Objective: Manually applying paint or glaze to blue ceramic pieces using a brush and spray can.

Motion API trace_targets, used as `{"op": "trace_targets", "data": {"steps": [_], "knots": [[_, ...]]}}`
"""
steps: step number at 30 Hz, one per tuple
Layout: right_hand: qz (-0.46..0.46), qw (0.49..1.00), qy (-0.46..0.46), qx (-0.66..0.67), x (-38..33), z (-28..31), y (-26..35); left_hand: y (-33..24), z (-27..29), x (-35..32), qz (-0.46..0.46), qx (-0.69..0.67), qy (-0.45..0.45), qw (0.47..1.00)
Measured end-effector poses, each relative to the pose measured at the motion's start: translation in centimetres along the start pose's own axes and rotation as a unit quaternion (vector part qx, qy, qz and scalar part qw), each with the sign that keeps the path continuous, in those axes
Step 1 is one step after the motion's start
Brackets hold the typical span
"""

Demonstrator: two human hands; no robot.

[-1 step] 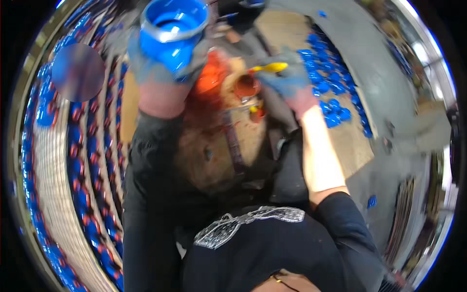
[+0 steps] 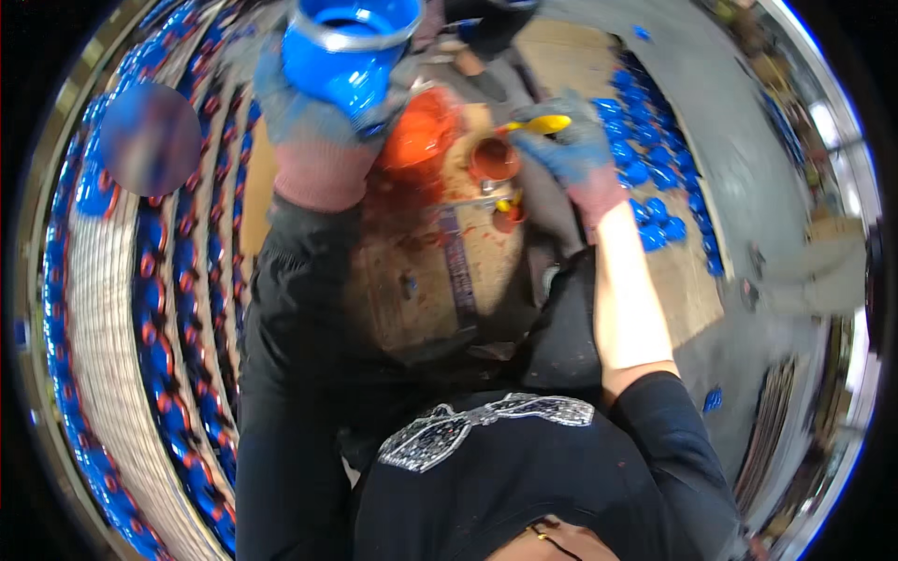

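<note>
My left hand (image 2: pixel 313 140), in a blue glove with a pink cuff, is raised at the top and grips a large blue pipe fitting (image 2: pixel 351 51) with a grey rim, its opening facing up. My right hand (image 2: pixel 575 150), also in a blue glove, holds a yellow-handled brush (image 2: pixel 538 123) just right of a small round pot of red paint (image 2: pixel 493 159). The brush tip points toward the pot. An orange-red container (image 2: pixel 416 136) sits between the two hands, partly hidden behind the fitting and my left hand.
Paint-stained cardboard (image 2: pixel 421 280) covers the floor in front of me. Long rows of blue fittings with red rims (image 2: pixel 159 309) run along the left. Several loose blue parts (image 2: pixel 655 187) lie on cardboard at the right. A second small pot (image 2: pixel 508 217) stands below the first.
</note>
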State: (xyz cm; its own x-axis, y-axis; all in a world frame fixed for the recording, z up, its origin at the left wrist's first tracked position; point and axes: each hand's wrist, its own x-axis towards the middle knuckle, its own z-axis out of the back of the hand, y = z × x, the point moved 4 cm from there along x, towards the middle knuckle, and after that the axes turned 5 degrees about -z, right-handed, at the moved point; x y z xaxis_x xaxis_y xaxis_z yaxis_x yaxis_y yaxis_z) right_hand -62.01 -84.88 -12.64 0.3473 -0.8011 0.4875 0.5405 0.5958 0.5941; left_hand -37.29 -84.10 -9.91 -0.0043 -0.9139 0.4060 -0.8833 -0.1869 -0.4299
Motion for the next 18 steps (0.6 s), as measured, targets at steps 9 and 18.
{"op": "trace_targets", "data": {"steps": [9, 18], "knots": [[-0.17, 0.94, 0.199, 0.22, 4.9, -18.1, -4.5, -8.7, 5.2, -6.4, -0.393, 0.49, -0.078, 0.774], [-0.135, 0.944, 0.284, -0.097, 5.4, -26.8, -7.7, -10.6, 6.0, -6.4, -0.127, 0.04, -0.079, 0.988]]}}
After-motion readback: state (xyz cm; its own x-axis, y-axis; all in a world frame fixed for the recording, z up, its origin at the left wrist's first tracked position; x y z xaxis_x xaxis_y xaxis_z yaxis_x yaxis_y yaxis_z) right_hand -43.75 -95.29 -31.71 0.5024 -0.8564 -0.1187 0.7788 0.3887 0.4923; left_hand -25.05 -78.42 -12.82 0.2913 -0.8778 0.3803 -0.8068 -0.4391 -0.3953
